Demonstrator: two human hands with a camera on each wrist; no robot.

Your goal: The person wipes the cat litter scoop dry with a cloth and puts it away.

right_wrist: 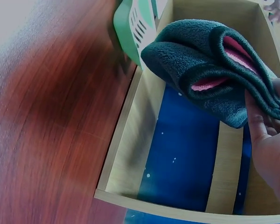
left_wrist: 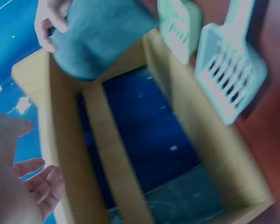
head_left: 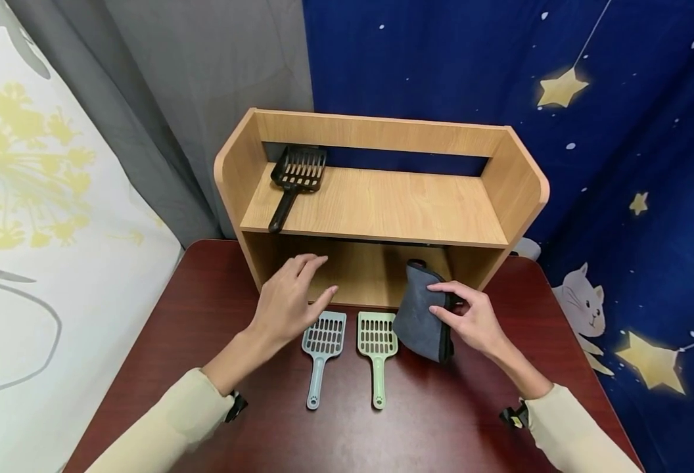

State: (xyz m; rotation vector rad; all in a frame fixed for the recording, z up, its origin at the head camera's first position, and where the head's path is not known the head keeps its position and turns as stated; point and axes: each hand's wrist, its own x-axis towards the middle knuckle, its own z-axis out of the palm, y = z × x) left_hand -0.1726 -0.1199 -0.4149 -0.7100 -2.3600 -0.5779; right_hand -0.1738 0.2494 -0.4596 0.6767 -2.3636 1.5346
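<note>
The right hand [head_left: 471, 320] is pinching a folded dark-grey, black-edged cloth [head_left: 420, 314], apparently before a two-tier light-wood shelf [head_left: 382, 203]; the left hand [head_left: 288, 295], fingers loosely spread, is hovering near a pale-blue slotted plastic scoop [head_left: 319, 363].

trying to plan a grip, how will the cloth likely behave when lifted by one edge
The cloth is probably floppy: its layers bend into soft loops. It may unfold if only one layer is pinched, since it's folded over itself. It seems unlikely to slip, as its surface looks fuzzy.
</note>
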